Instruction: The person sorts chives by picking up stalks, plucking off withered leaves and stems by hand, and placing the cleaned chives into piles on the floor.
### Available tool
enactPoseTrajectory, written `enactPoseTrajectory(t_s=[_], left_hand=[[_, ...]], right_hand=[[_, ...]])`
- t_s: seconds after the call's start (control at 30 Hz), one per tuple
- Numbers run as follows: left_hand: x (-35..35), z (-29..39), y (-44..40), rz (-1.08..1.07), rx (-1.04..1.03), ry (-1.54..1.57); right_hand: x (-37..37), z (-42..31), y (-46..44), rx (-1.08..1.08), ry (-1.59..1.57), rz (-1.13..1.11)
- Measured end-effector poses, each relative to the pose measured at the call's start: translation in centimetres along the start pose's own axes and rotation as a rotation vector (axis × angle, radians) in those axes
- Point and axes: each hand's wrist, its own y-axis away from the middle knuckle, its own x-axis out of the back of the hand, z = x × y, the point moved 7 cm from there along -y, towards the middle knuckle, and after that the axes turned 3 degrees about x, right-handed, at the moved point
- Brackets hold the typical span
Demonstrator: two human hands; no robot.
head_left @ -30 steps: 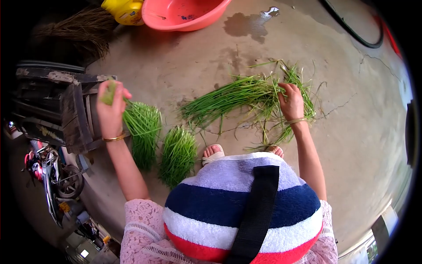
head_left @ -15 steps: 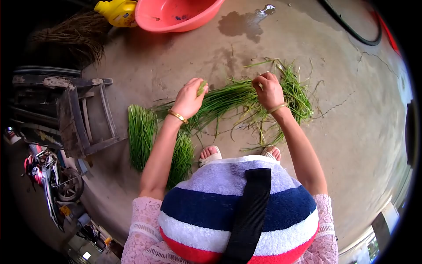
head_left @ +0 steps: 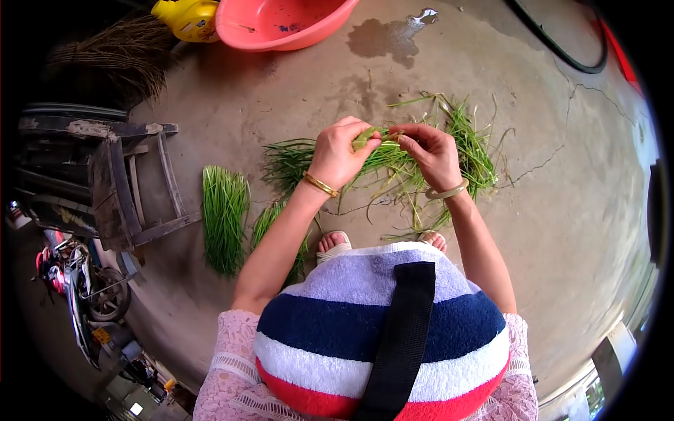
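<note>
My left hand [head_left: 342, 154] is closed on a small yellow-green piece [head_left: 364, 138] that I cannot identify, above the loose pile of green stalks. Close to its fingertips, my right hand [head_left: 430, 156] pinches some thin stalks. Beneath both hands the loose green stalks [head_left: 288, 160] spread across the floor, with a tangled heap [head_left: 470, 144] at their right end. A neat green bundle [head_left: 225, 217] lies left of my left forearm. That forearm partly covers a second bundle [head_left: 265, 223].
A wooden stool [head_left: 140, 186] stands at the left, near a motorbike [head_left: 88, 288]. At the top are a red basin [head_left: 281, 38], a yellow jug [head_left: 193, 19] and a twig broom [head_left: 119, 56]. A black hose [head_left: 554, 45] lies at the upper right. My feet are below the stalks.
My left hand has let go of the left bundle and moved right, over the loose stalks. My right hand has moved left from the tangled heap, and the hands have come together.
</note>
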Motion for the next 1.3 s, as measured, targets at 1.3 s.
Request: enactPoseTrajectory(t_s=[1.3], left_hand=[[4.4,-0.3,0.7,-0.155,0.223,0.451]], right_hand=[[-4.4,-3.1,-1.4,0.13,0.063,-0.151]])
